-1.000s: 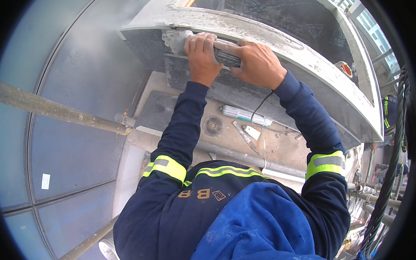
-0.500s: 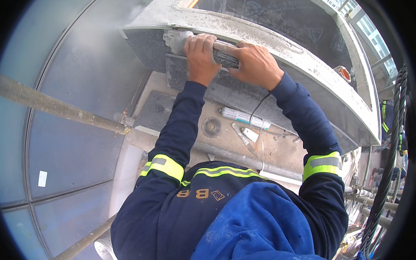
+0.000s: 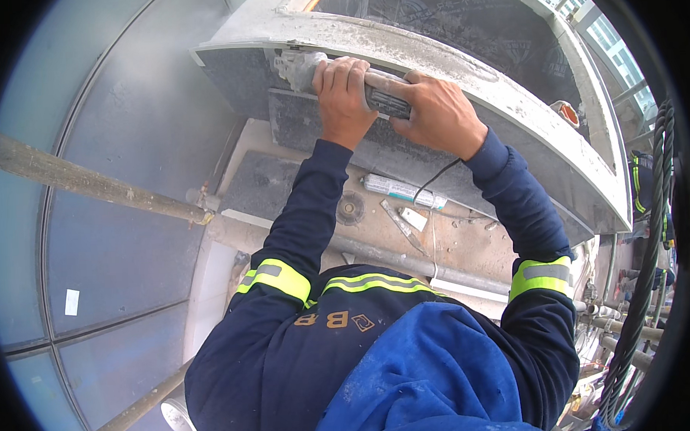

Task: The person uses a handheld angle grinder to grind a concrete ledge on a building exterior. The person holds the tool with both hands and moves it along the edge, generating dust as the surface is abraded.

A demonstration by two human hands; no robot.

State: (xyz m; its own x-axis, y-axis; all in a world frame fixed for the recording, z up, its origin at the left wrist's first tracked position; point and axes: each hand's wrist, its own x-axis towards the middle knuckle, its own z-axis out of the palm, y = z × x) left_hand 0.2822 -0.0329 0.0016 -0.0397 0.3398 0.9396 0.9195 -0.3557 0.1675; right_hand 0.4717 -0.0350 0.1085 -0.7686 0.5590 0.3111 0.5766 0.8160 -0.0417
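Observation:
Both my hands are closed round a dust-coated angle grinder [image 3: 389, 103] with a black cord. My left hand [image 3: 344, 101] wraps the front of its body, close behind the whitened head. Farther back, my right hand [image 3: 442, 115] grips the rear end. The grinder lies along the upper edge of a dark grey stone slab [image 3: 238, 81], just under a pale, dusty ledge [image 3: 430, 51]. Its disc cannot be made out beneath the dust and the head. Pale dust hangs in the air left of the slab's corner.
Below my arms lie a sealant tube [image 3: 403, 191], a loose round disc [image 3: 350, 208], a flat narrow tool [image 3: 403, 227] and a small white block [image 3: 413, 219]. A scaffold pole [image 3: 93, 183] crosses at left before glass panels [image 3: 118, 254]. Twisted black cable [image 3: 650, 258] hangs at right.
My hands and the grinder have shifted slightly right along the slab's edge. Both hands keep their grip.

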